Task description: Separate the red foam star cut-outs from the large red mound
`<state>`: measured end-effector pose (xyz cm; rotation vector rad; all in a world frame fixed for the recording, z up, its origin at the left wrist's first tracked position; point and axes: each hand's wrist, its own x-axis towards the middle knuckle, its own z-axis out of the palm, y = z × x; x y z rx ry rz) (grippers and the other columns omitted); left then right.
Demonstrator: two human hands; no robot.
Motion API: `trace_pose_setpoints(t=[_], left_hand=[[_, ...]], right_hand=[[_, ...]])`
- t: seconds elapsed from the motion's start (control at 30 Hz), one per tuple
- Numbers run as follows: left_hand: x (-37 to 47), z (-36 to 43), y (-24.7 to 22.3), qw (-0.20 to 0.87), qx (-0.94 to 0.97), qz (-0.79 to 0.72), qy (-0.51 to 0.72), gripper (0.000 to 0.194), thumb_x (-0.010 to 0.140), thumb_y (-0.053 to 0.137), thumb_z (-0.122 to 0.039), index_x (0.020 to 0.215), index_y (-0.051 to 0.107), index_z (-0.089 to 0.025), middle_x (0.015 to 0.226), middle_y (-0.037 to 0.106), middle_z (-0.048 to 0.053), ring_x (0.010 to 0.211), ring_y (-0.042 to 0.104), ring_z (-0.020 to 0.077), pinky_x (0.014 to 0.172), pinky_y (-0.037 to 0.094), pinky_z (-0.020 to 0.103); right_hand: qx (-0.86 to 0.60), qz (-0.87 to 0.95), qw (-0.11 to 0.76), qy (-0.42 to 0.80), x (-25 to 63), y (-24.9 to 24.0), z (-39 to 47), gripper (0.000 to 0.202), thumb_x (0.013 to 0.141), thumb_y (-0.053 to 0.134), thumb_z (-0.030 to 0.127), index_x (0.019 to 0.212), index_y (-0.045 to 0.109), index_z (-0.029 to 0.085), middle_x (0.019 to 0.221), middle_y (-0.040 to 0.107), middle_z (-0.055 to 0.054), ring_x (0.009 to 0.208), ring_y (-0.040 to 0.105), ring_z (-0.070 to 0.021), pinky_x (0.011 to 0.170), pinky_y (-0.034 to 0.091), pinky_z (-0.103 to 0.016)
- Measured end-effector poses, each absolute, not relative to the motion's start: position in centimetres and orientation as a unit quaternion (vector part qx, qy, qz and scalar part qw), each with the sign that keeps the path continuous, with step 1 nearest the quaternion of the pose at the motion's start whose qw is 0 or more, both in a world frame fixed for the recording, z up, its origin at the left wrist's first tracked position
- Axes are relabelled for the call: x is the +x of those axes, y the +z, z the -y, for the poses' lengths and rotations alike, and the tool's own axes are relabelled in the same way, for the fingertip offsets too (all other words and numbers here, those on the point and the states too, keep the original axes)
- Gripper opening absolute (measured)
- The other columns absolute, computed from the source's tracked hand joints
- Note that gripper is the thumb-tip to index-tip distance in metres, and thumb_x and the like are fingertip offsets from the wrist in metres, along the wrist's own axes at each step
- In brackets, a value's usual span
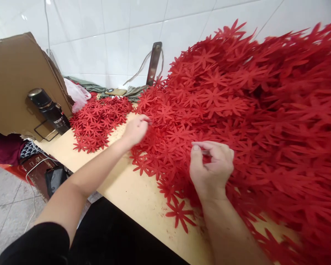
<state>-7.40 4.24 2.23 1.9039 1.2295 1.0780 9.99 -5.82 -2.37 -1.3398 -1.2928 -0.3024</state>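
Note:
A big heap of red flower-shaped cutouts (pixel 215 99) with narrow petals fills the right side of the table. My left hand (pixel 137 129) is at the heap's left edge, fingers curled together and slightly blurred; anything held there is hidden. Over the front of the heap, my right hand (pixel 212 165) has its thumb and forefinger pinched together. Whatever may be between those fingertips is too small to make out. One red cutout (pixel 180 214) lies partly by itself on the tabletop, below my right hand. To the left of my left hand sits a smaller pile of red cutouts (pixel 99 121).
A black vacuum flask (pixel 51 112) stands by a cardboard box (pixel 19 84) at the left. Behind the small pile are a white plastic bag (pixel 76 94) and green cloth (pixel 92 86). A dark upright bracket (pixel 154 63) rises before the tiled wall. The wooden tabletop (pixel 121 180) ends near my body.

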Motion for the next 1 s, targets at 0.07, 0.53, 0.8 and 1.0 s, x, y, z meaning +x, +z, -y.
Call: trace_pose_setpoints(t=[0.07,0.53,0.8,1.0], left_hand=[[-4.4,-1.6,2.0,0.297,0.781,-0.415,0.36,0.025,0.078,0.035,-0.02,0.079,0.06,-0.016,0.081,0.064,0.003,0.08,0.055,0.0143,0.08,0.043,0.026],[0.4,2.7,0.3,0.485,0.689,-0.426,0.331,0.04,0.081,0.044,-0.047,0.057,0.053,-0.017,0.055,0.048,-0.002,0.058,0.044,0.01,0.062,0.036,0.024],[0.7,2.4,-0.3,0.708,0.452,-0.329,0.431,0.011,0.071,0.047,-0.006,0.064,0.05,-0.014,0.06,0.05,-0.005,0.057,0.044,0.0044,0.07,0.04,0.021],[0.7,3.4,0.7,0.701,0.442,-0.334,0.449,0.017,0.069,0.045,0.001,0.068,0.053,-0.014,0.068,0.052,-0.004,0.067,0.046,0.0068,0.079,0.04,0.024]], right_hand=[[-0.574,0.533,0.618,-0.065,9.8,-2.3,6.0,0.024,0.078,0.05,0.035,0.079,0.065,0.016,0.082,0.063,-0.01,0.075,0.057,-0.019,0.075,0.047,-0.04],[-0.432,0.354,0.727,0.398,9.4,-1.8,5.9,0.058,0.068,0.052,0.069,0.079,0.067,0.014,0.085,0.07,-0.011,0.08,0.067,-0.021,0.082,0.053,-0.042],[-0.519,0.448,0.651,0.327,9.1,-2.5,6.6,0.05,0.074,0.057,0.055,0.107,0.067,0.019,0.113,0.067,-0.012,0.103,0.063,-0.0225,0.099,0.045,-0.046],[-0.545,0.541,0.618,0.171,9.0,-2.5,6.9,0.048,0.081,0.051,0.047,0.117,0.062,0.018,0.117,0.065,-0.014,0.106,0.063,-0.0215,0.099,0.046,-0.044]])
